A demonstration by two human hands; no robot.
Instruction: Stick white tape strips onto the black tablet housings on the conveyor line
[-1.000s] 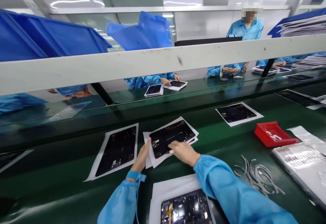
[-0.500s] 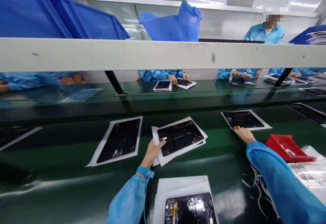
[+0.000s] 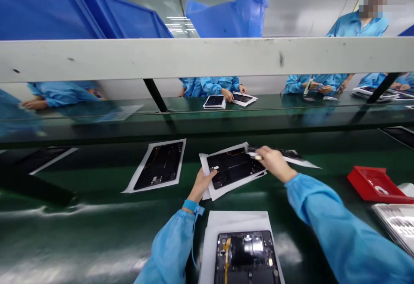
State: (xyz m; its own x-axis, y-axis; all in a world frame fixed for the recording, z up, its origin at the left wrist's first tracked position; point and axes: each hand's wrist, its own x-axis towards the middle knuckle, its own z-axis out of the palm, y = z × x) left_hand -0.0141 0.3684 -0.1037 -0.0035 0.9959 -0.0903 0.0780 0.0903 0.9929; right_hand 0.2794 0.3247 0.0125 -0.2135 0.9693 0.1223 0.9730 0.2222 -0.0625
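Observation:
My left hand (image 3: 201, 185) is closed on the left edge of a small stack, a black tablet panel (image 3: 231, 172) on white sheets. The thumb lies on the panel's corner. My right hand (image 3: 274, 162) grips the near edge of another black panel (image 3: 293, 154) with a white sheet, seen edge-on behind the fingers. Its left end overlaps the stack's right corner; I cannot tell whether they touch. Nearer to me, an opened tablet body (image 3: 247, 260) with an orange ribbon cable rests on white sheets (image 3: 239, 219). A further black panel (image 3: 163, 165) lies on white paper to the left.
A red tray (image 3: 377, 182) with small white pieces stands at right, beside a stack of printed sheets (image 3: 396, 221). More panels lie along the green belt (image 3: 106, 232). A white beam (image 3: 207, 57) crosses above, with blue bins (image 3: 80, 12) behind it. Co-workers' hands (image 3: 228, 94) work across.
My right hand has lifted the right-hand panel and its sheet and brought them left to the stack. My left hand keeps its hold. The view has shifted slightly.

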